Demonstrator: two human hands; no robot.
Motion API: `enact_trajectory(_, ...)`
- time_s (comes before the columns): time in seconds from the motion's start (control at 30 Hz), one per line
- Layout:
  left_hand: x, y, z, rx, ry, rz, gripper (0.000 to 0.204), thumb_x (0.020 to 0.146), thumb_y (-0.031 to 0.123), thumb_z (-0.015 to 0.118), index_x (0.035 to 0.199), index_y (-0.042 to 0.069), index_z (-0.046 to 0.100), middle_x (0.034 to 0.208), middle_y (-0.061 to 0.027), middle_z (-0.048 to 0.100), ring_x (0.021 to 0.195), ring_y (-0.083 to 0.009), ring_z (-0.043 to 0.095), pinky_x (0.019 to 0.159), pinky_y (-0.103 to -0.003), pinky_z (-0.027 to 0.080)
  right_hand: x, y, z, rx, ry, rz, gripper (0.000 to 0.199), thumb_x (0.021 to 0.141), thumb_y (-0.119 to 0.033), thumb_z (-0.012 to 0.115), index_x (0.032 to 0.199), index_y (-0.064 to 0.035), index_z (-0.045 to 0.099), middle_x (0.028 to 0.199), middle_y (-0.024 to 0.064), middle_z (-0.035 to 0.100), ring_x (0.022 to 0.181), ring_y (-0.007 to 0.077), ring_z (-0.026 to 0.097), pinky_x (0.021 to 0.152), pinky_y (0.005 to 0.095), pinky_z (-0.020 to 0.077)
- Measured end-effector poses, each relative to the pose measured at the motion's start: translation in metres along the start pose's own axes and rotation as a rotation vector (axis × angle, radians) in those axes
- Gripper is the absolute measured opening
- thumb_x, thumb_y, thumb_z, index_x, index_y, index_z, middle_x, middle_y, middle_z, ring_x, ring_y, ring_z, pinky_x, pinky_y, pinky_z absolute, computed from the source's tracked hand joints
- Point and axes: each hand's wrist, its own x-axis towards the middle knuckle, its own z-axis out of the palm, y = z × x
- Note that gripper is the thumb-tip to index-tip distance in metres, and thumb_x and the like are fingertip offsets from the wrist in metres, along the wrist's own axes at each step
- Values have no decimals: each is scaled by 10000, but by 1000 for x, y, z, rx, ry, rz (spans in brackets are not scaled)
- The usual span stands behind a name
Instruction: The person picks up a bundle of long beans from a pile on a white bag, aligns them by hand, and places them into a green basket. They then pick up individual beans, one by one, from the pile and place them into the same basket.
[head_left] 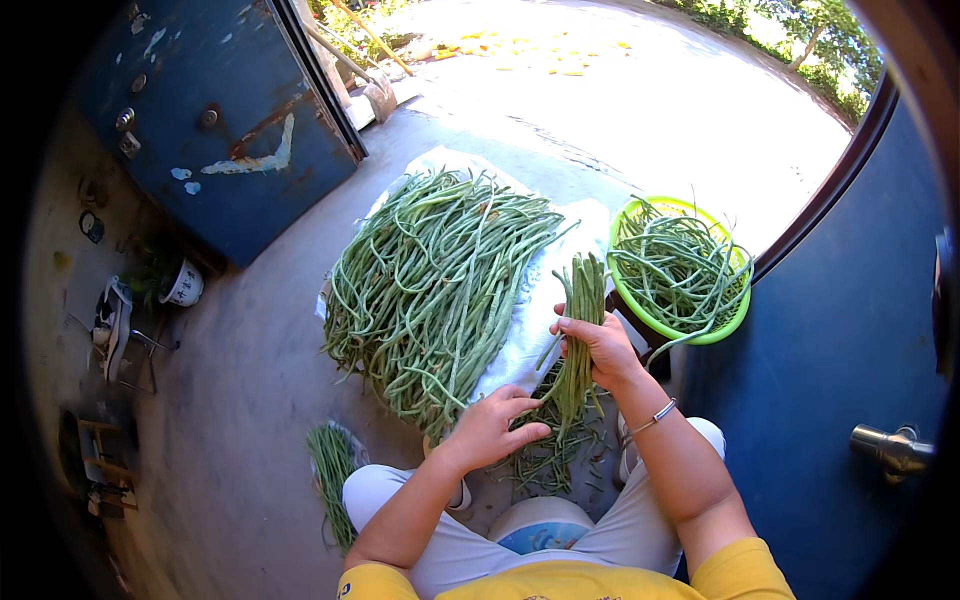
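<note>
Green bean bunch [577, 382] is clasped in my right hand [598, 348], near the big pile [430, 290]; my left hand [497, 426], fingers parted, is near its lower end. From afar I judge this bundling; next calls for evening stray ends

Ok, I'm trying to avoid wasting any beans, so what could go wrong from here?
Beans could slip from the upright bundle: only the right hand grips it, while the left hand is open beside its lower end.
Any that drop might mix with the short green scraps below.
The green basket is heaped, with a strand over its rim, so a knock could spill some.
</note>
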Motion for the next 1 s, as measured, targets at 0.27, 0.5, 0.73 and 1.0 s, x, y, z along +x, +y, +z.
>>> enact_trajectory(0.27, 12, -22, 8, -734, 256, -318, 189, 870, 137, 563, 978, -3, 627, 747, -8, 600, 504, -18, 392, 452, -165, 303, -16, 1, 13, -5, -122, 90, 326, 777, -74, 647, 1069, 1, 524, 815, 89, 632, 577, 116, 542, 532, 235, 447)
enact_trajectory(0.5, 13, -26, 10, -851, 339, -353, 158, 864, 106, 562, 953, -5, 629, 728, -26, 608, 468, -17, 379, 415, -165, 277, -9, 6, 0, 62, 39, 47, 274, 786, -67, 631, 1031, -2, 528, 861, 117, 643, 606, 131, 563, 557, 261, 470)
enact_trajectory(0.73, 18, -31, 11, -854, 295, -388, 158, 857, 115, 575, 943, -4, 634, 723, -22, 607, 465, -13, 373, 412, -162, 269, -12, 6, -2, -24, -67, 85, 207, 770, -79, 658, 936, -13, 554, 898, 122, 643, 687, 148, 583, 610, 277, 474)
enact_trajectory(1.0, 13, -30, 22, -694, 306, -311, 147, 831, 88, 611, 930, -16, 646, 786, -28, 631, 682, -57, 546, 606, -184, 424, -11, 21, 4, -108, -179, 137, 195, 748, -54, 673, 900, -13, 558, 880, 121, 634, 674, 139, 571, 598, 257, 467)
